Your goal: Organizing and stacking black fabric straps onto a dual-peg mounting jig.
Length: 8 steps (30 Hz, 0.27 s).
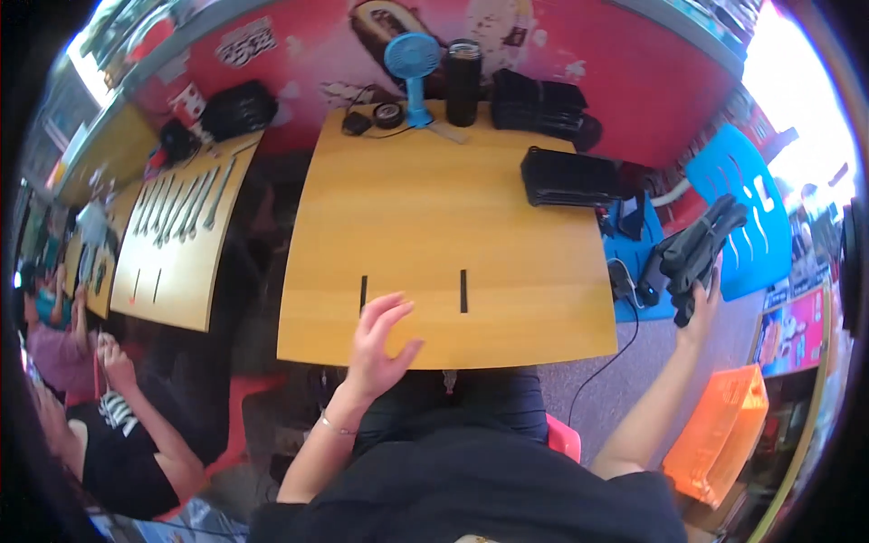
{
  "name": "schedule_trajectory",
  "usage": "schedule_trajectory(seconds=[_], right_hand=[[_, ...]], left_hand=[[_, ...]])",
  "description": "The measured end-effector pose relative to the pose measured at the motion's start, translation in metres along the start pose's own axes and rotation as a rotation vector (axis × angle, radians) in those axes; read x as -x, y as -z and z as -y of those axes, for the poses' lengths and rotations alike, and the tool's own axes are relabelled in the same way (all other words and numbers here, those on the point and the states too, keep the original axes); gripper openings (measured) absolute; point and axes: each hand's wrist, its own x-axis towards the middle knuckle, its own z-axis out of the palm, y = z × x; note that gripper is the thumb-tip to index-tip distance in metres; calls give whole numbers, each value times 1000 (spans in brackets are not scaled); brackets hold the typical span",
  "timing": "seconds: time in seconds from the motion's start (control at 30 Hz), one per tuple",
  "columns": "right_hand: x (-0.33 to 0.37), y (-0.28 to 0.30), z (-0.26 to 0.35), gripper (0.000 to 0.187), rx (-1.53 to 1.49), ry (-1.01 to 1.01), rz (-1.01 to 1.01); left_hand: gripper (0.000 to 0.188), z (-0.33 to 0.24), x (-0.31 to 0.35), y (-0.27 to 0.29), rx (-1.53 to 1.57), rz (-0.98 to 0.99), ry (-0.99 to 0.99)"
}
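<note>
Over the near edge of the wooden table (407,213), my left hand (377,351) is raised with its fingers apart and nothing in them. Beside it, two short black strips (463,291) mark the tabletop. Out to the right, beyond the table, my right hand (706,303) grips a bundle of long black pieces (695,253). They look soft and strap-like, but their exact kind cannot be made out. The bundle is in front of a blue plastic chair (744,213), above its seat.
A blue fan (413,68), a black tumbler (463,83) and black folded stacks (570,176) stand along the table's far side. An orange crate (724,434) is at lower right. On the left, a co-worker (136,434) sits by another table (172,281) bearing several dark long pieces.
</note>
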Motion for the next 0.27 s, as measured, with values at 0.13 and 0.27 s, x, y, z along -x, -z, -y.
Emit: schedule_trajectory(seconds=[0.13, 0.27], right_hand=[[72, -92, -13, 73, -654, -171, 474], [156, -215, 13, 97, -287, -233, 784]], left_hand=[[68, -10, -11, -17, 650, 107, 134], [93, -34, -26, -13, 1070, 171, 232]])
